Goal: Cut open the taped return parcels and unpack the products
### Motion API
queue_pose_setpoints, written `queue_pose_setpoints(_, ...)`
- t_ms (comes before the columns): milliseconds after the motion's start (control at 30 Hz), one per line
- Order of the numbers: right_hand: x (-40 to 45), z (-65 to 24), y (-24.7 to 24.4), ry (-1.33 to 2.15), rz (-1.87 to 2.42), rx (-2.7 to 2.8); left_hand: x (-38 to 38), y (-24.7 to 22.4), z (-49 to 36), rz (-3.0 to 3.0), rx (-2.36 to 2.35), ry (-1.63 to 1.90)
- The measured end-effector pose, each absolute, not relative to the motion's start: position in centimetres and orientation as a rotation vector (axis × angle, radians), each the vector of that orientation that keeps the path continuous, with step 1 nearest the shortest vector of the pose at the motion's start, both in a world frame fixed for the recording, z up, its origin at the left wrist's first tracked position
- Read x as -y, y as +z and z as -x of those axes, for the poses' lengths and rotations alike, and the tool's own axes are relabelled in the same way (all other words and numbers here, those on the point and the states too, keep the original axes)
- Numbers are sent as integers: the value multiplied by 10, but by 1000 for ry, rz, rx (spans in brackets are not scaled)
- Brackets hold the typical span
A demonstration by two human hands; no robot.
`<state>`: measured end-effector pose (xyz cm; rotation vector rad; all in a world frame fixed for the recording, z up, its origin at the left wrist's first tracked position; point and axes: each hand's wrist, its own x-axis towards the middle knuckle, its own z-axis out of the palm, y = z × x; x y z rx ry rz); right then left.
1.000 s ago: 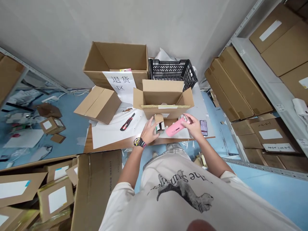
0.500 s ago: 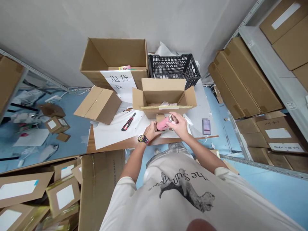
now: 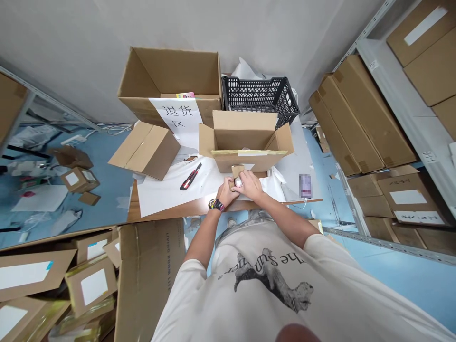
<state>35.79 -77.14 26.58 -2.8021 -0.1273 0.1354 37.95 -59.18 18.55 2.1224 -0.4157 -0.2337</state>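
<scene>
At the table's front edge, my left hand point(image 3: 225, 191) is wrapped round the side of a small cardboard box point(image 3: 236, 169), whose flap stands up. My right hand point(image 3: 251, 184) closes over the pale, silvery top of the bottle point(image 3: 238, 182), which sits down inside this box; its pink body is hidden. Just behind my hands stands a larger open carton point(image 3: 245, 162) with its flaps up. A red and black box cutter point(image 3: 190, 176) lies on white paper point(image 3: 164, 197) to the left.
A tilted closed carton point(image 3: 144, 148) rests at the table's left. Behind are a big open box point(image 3: 171, 61) with a paper sign point(image 3: 178, 118) and a black plastic crate point(image 3: 256, 85). A phone point(image 3: 305, 185) lies at right. Parcels fill a large box point(image 3: 149, 275) at lower left.
The pink bottle has gone from tilted and mostly exposed to down inside the small box, only its top showing. My right hand has moved left and down, close to my left hand.
</scene>
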Motion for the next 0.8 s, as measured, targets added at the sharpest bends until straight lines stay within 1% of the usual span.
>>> queue_pose_setpoints(133,760,-334,248,154,2781,0,594,178,-374,-2100,355,-206)
queue_pose_setpoints(267,764,-305,230,72,2604,15,596,172,-371,-1962,370,-208)
queue_pose_setpoints(333,770,-305,223,-40,2399,-138,596,171,-372,-1902,403,-209)
queue_pose_setpoints(400,776,-315,220,-121,2083,-344,597,170,-373,-1868,433,-240)
queue_pose_setpoints(500,785,-337,222,-49,1592,-464,596,172,-376,-1828,474,-297)
queue_pose_setpoints(567,789,-344,226,20,1411,-433,595,174,-377,-1832,499,-298)
queue_pose_setpoints(633,789,-343,229,16,1388,-392,594,176,-378,-1875,538,-279)
queue_pose_setpoints(800,785,-330,230,-42,1616,-255,594,172,-383,-2044,590,-311)
